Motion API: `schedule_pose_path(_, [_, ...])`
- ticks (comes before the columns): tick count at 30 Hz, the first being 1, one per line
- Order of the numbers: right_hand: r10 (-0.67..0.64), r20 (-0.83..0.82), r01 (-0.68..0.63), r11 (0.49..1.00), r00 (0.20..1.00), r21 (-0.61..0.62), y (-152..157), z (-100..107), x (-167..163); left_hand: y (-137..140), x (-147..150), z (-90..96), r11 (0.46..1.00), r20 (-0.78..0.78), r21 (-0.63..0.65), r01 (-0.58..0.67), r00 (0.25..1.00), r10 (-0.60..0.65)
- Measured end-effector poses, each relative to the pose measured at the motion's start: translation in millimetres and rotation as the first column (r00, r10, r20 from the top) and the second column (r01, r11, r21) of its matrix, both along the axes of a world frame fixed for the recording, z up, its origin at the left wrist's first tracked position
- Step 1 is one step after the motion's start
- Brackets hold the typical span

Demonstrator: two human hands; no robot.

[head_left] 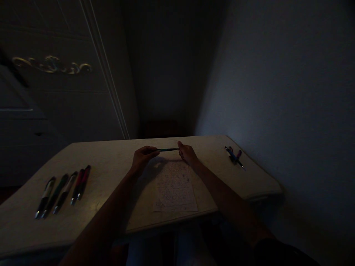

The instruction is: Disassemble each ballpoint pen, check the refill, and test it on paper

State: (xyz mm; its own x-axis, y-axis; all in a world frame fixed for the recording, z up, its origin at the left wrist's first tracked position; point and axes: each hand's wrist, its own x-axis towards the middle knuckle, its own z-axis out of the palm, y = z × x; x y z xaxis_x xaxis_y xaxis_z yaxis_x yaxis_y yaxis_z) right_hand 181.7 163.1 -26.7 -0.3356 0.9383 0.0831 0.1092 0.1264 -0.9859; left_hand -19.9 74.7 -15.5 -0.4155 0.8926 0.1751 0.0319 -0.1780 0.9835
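A slim dark pen (168, 149) with a greenish tint is held level between my two hands, above the far end of the paper. My left hand (144, 155) pinches one end of it between thumb and fingers. At the opposite end, my right hand (187, 152) has its fingers closed around the tip, thumb pointing up. Below them a sheet of paper (176, 188) covered in scribbled marks lies flat on the table. The light is dim, so fine detail of the pen is lost.
Several pens (65, 192) lie side by side on the left of the pale table (111, 159). A small pile of pens (235, 159) sits at the right, near the wall (277, 92). A panelled piece of furniture with ornate trim (52, 65) stands at the back left.
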Motion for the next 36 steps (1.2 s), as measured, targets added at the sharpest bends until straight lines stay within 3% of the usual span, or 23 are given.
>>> schedule_pose_path(6, [0.009, 0.003, -0.009, 0.998, 1.0, 0.068, -3, 2, 0, -4, 1, 5.1, 0.998, -0.062, -0.064, 0.026, 0.998, -0.03])
schedule_pose_path(17, [0.04, 0.071, -0.057, 0.964, 0.997, 0.259, -8, 2, -1, -13, 2, -4.2, 0.998, -0.405, -0.065, -0.019, 0.914, -0.009])
schedule_pose_path(20, [0.058, 0.081, -0.077, 0.962, 0.995, 0.261, -7, 0, -1, -11, 1, -5.7, 0.999, -0.384, -0.044, -0.022, 0.923, 0.003])
schedule_pose_path(26, [0.141, 0.061, -0.153, 0.935, 0.988, 0.32, -5, -4, -1, -5, 1, -3.1, 0.998, -0.196, 0.006, -0.065, 0.978, 0.065])
schedule_pose_path(31, [0.231, 0.049, -0.236, 0.935, 0.972, 0.264, -3, -6, 1, -5, -4, 1.0, 0.997, -0.206, 0.021, -0.078, 0.975, 0.081])
schedule_pose_path(36, [0.117, 0.037, -0.123, 0.963, 0.992, 0.238, 2, -11, 0, -4, -9, -2.2, 0.995, -0.284, 0.059, -0.076, 0.955, 0.09])
